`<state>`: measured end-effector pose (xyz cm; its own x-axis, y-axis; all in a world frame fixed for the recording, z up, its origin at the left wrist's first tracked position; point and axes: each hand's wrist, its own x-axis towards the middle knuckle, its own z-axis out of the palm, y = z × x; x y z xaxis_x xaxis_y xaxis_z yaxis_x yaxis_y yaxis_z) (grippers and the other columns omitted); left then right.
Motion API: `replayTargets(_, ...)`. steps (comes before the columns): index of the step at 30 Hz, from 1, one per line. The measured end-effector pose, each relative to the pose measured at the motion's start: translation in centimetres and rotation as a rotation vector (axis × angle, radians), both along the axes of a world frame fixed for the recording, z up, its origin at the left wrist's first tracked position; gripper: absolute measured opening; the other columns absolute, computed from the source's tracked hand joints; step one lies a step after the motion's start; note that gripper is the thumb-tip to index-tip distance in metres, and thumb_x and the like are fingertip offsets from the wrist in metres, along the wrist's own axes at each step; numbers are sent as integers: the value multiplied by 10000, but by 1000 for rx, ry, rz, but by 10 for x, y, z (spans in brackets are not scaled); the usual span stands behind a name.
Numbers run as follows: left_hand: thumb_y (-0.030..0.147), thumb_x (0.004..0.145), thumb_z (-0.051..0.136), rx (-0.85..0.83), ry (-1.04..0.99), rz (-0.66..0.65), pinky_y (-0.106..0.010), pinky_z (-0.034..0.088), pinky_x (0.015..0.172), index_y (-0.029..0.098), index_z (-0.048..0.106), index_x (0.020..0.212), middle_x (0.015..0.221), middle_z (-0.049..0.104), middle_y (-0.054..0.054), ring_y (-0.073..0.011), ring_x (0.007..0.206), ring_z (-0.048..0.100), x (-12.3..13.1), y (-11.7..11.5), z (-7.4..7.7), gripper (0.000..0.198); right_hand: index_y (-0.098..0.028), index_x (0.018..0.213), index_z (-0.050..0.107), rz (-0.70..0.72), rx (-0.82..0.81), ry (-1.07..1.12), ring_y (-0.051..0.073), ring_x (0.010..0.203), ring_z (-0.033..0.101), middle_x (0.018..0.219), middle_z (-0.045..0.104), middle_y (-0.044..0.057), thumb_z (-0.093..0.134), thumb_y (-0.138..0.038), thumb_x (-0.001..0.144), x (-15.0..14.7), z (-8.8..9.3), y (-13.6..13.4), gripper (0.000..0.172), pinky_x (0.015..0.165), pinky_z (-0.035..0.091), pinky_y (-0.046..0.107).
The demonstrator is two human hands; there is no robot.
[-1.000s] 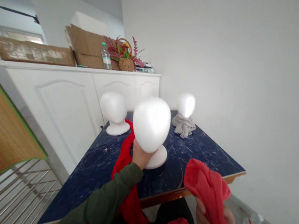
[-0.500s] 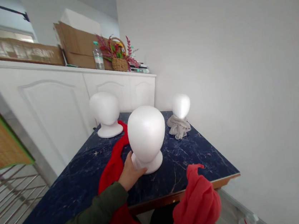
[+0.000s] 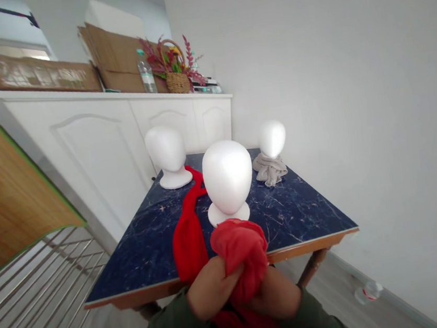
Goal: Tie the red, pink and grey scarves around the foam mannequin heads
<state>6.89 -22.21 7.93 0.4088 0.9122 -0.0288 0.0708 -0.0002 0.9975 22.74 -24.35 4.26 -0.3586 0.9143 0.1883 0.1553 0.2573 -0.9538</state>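
A coral-red scarf (image 3: 243, 245) is bunched up between my two hands at the table's near edge. My left hand (image 3: 212, 286) is closed on its left side. My right hand (image 3: 276, 291) grips it from the right, its fingers partly hidden by the cloth. Just beyond stands a white foam mannequin head (image 3: 228, 176), upright on its round base. A bright red scarf (image 3: 189, 236) lies along the table to its left and hangs over the near edge. Farther back are a second white head (image 3: 167, 151) and a third (image 3: 272, 139) with a grey scarf (image 3: 270, 168) around its neck.
The dark blue marble-patterned table (image 3: 142, 257) has a wooden edge. A metal rack (image 3: 55, 288) with an orange mat (image 3: 12, 192) stands at the left. Behind is a white cabinet (image 3: 93, 136) bearing cardboard, a bottle and a flower basket. A plastic bottle (image 3: 369, 291) lies on the floor.
My left hand has let go of the middle mannequin head and taken hold of the coral-red scarf. My right hand has brought the scarf leftward, in front of that head. The view has shifted slightly.
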Motion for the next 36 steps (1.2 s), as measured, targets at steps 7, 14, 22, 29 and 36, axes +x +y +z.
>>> replayTargets(7,396,717,550,-235,-222,286,-373,381,940,199,617,962,1016,624,-45,-258,1063,500,-31,12,-16,322,-163,753,525,-59,-113,53,133,652,498,709,569,5,570,-415,707,38,-24,7,260,607,383,254)
replayTargets(14,360,729,498,-491,-598,217,-383,426,900,170,644,879,926,657,-69,-255,1011,543,-30,10,-10,282,-192,819,483,-46,-297,551,137,807,548,900,601,38,482,-438,785,26,-25,11,248,737,400,278)
replayTargets(22,340,701,581,-358,-416,206,-397,372,951,188,604,997,991,640,-66,-255,1085,488,-30,7,-18,334,-174,1023,551,-45,-282,451,212,964,536,998,611,52,606,-319,702,1,-14,14,357,878,377,381)
replayTargets(29,314,721,505,-499,-556,88,-404,429,868,145,631,901,812,676,-62,-254,910,594,-42,15,-7,277,-197,942,565,-456,-173,659,203,895,555,936,614,45,529,-369,747,40,5,27,263,853,405,370)
replayTargets(36,300,631,611,-589,-723,-171,-325,438,852,156,634,858,809,674,-42,-224,885,603,-39,10,0,270,-190,1053,556,-315,-116,306,218,1072,462,1123,547,72,521,-472,734,50,6,31,427,958,302,376)
